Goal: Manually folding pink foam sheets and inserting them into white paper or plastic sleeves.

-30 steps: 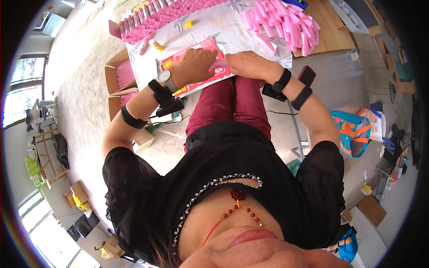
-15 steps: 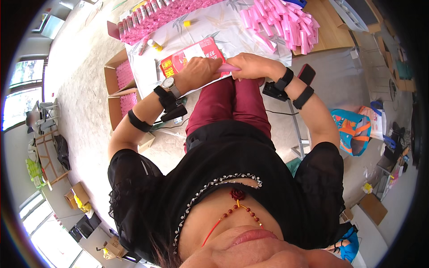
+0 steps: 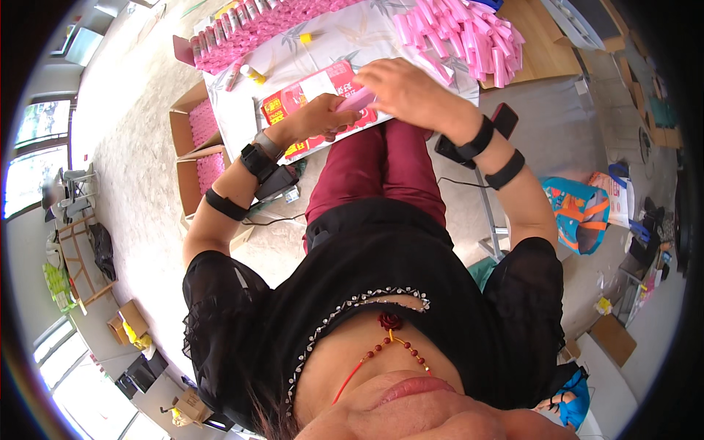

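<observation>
Over a red and yellow printed package [image 3: 274,110] at the table's near edge, my left hand [image 3: 320,119] pinches a pale pink sleeve-like piece [image 3: 357,100], which points up to the right. My right hand [image 3: 403,88] hovers just right of and above that piece. Its fingers stretch leftward and stand apart, with nothing seen in them; whether the thumb touches the piece is unclear. To the far right of the package lies a heap of similar pink pieces [image 3: 469,44]. A small yellow-topped stick [image 3: 253,74] and a pink tube [image 3: 234,78] rest left of the package.
Rows of pink-wrapped tubes [image 3: 257,33] fill the table's far left. A yellow cap [image 3: 306,37] sits on the patterned cloth [image 3: 359,44]. Cardboard boxes [image 3: 180,136] with pink contents stand left of the table. A phone [image 3: 504,121] is by my right wrist.
My right hand has let go of the pink piece and moved up, its fingers opening. My left hand has shifted slightly left and down, keeping the piece, which now tilts upward.
</observation>
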`<state>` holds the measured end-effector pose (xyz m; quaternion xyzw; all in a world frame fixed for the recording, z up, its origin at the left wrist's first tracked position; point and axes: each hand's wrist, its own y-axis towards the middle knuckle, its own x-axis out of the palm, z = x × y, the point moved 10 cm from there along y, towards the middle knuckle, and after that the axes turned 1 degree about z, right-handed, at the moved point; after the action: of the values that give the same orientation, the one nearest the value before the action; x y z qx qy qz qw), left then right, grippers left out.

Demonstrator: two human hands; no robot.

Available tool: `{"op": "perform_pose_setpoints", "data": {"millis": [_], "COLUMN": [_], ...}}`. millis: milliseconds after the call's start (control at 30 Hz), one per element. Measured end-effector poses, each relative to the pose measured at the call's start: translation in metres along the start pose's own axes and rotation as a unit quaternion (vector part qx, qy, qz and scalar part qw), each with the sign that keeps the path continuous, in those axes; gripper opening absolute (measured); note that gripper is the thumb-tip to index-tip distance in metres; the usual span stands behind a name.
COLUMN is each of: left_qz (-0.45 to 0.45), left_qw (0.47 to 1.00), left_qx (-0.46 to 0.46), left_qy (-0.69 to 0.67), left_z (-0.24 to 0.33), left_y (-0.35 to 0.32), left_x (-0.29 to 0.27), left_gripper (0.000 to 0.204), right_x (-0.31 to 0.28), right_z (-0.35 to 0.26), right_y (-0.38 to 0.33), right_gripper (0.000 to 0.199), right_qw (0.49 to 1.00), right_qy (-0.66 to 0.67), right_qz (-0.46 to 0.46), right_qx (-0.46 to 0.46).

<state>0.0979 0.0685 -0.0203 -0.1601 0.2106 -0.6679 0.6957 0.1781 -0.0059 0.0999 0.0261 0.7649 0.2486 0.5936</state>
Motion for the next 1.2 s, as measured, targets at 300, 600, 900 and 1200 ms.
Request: {"op": "perform_pose_setpoints", "data": {"millis": [300, 600, 900, 1200], "left_qz": [-0.066, 0.179, -0.011, 0.201], "left_qw": [0.997, 0.8, 0.984, 0.811], "left_qx": [0.008, 0.221, 0.051, 0.151], "left_qy": [-0.031, 0.528, 0.168, 0.528], "left_z": [0.025, 0.032, 0.002, 0.006], "left_y": [-0.004, -0.01, -0.007, -0.019], "left_x": [0.018, 0.017, 0.006, 0.01], "left_gripper": [0.023, 0.028, 0.022, 0.031], "right_x": [0.056, 0.088, 0.065, 0.086], "right_z": [-0.018, 0.009, -0.018, -0.01], "right_y": [-0.001, -0.02, -0.001, -0.003], "right_gripper": [0.018, 0.016, 0.009, 0.015], "right_qw": [0.971, 0.981, 0.993, 0.994], "right_qy": [-0.23, -0.033, -0.119, -0.03], "right_qz": [-0.06, -0.156, -0.023, -0.088], "right_qx": [0.015, 0.114, -0.009, 0.051]}}
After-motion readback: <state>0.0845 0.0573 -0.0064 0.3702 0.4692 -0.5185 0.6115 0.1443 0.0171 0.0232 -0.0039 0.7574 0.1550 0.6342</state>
